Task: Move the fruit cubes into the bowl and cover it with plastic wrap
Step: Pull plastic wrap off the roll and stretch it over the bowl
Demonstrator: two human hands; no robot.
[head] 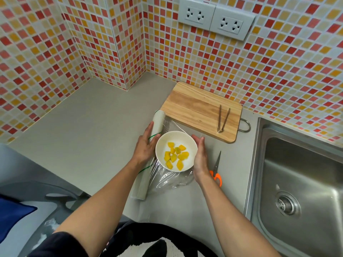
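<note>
Fruit cubes (175, 157), yellow and roughly cut, lie in a loose heap at the bottom of a white bowl (189, 145) on a pale grey countertop (89, 127). Nearest the viewer, two bare forearms reach forward from the bottom edge toward the bowl. A roll of plastic wrap (147, 171) lies on the counter to the left of the bowl, pointing away from the viewer, with thin green lines around it. A clear sheet of wrap (170, 179) has been pulled from the roll toward the right and lies flat under the bowl, wrinkled at its near edge. The left hand (145, 145) rests on the roll with fingers nearly straight and slack, its fingertips just beside the bowl's left rim; whether it presses the roll cannot be told. The right hand (200, 154) is flat and upright, fingers straight and together, its palm against the bowl's right side. Orange-handled scissors (216, 169) lie just to the right of that hand, blades pointing away from the viewer. A steel sink (297, 182) with a round drain fills the right side. Farther back, a wooden cutting board (196, 108) with a metal loop handle lies behind the bowl, and a pair of tongs (223, 119) rests on its right part. Behind everything rises a wall of small red, orange and cream tiles (55, 43), carrying two white power sockets (215, 17) at the upper right.
</note>
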